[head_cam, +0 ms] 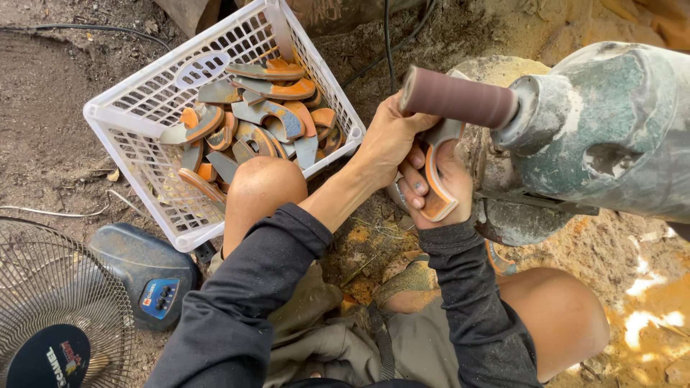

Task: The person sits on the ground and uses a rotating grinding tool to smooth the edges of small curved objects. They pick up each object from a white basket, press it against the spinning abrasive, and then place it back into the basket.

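Both my hands hold one curved orange-and-grey wooden piece (435, 185) under a brown sanding drum (457, 98) that sticks out of a grey-green motor (611, 122). My left hand (388, 140) grips the piece's upper end, right against the drum. My right hand (440, 188) wraps its lower end from below. Dark long sleeves cover both arms. The piece's top touches the drum's underside.
A white plastic basket (144, 115) at upper left holds several similar curved pieces (266, 115). My bare knees (262, 183) are bent in front of me. A floor fan (61, 316) with a blue base stands at lower left. Orange sawdust covers the ground at right.
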